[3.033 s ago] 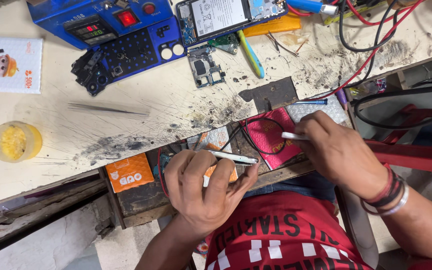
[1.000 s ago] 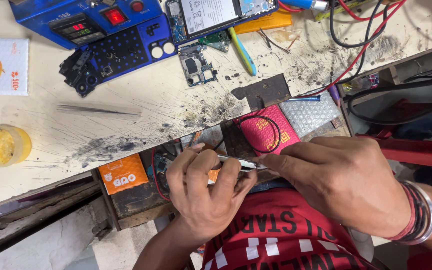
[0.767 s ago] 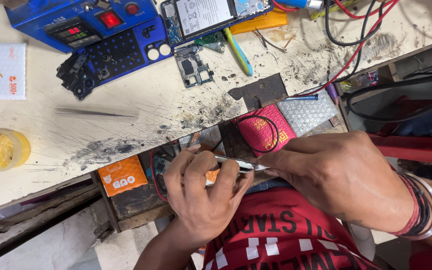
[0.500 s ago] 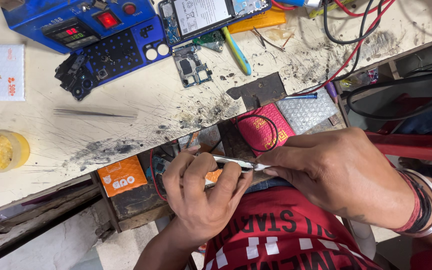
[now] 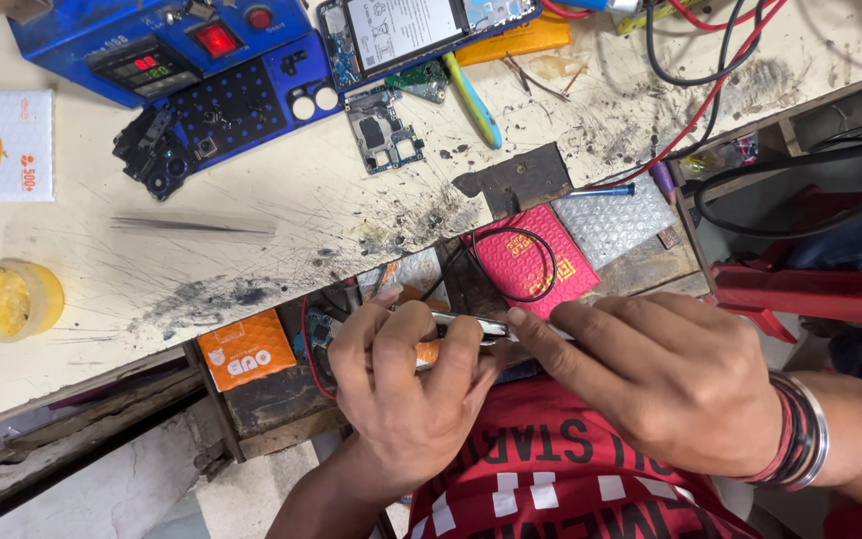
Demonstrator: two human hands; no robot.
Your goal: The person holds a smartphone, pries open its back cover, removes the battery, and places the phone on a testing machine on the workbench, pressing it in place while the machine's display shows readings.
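A slim silver tool [image 5: 471, 325], perhaps tweezers, is lying crosswise between the two hands, its long axis running left to right just above the red shirt [image 5: 551, 469] and over the open drawer [image 5: 281, 394] at the table's [image 5: 251, 260] near edge. The left hand [image 5: 406, 384] is curling its fingers [image 5: 391, 339] over the tool's left part, gripping it together with something orange I cannot make out. The right hand [image 5: 665, 384] is meeting it from the other side, its fingertips [image 5: 531, 324] pinching the tool's right end, so both hands are touching it about equally. Just beyond the fingers a pink card [image 5: 536, 262] with a black wire loop is resting on the drawer, an orange box [image 5: 246, 349] sitting farther left.
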